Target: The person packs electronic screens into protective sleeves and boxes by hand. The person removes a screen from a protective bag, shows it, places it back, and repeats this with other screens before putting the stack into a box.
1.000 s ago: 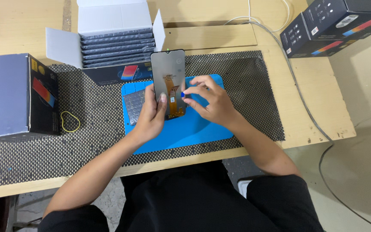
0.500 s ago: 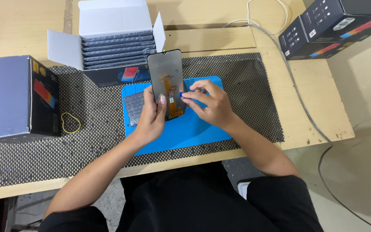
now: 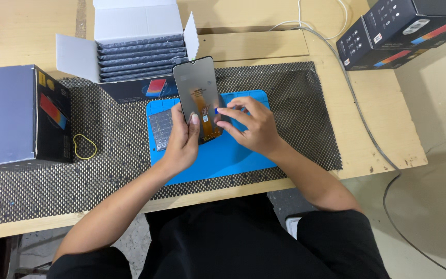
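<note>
My left hand (image 3: 182, 139) holds a dark phone screen panel (image 3: 196, 85) by its lower edge, back side facing me, with an orange flex cable (image 3: 208, 119) on it. My right hand (image 3: 251, 126) pinches a small blue tab (image 3: 217, 110) at the panel's right side near the cable. Both hands hover over a blue work mat (image 3: 233, 155) that lies on a black mesh anti-slip sheet (image 3: 295, 98).
An open white box (image 3: 135, 31) with several stacked panels stands behind the mat. A large grey box (image 3: 6, 116) sits at left, a yellow rubber band (image 3: 83, 147) beside it. A dark box (image 3: 403, 31) and a white cable (image 3: 357, 103) lie at right.
The panel has been lifted slightly and tilted more upright. My right fingers have closed in on the blue tab by the flex cable.
</note>
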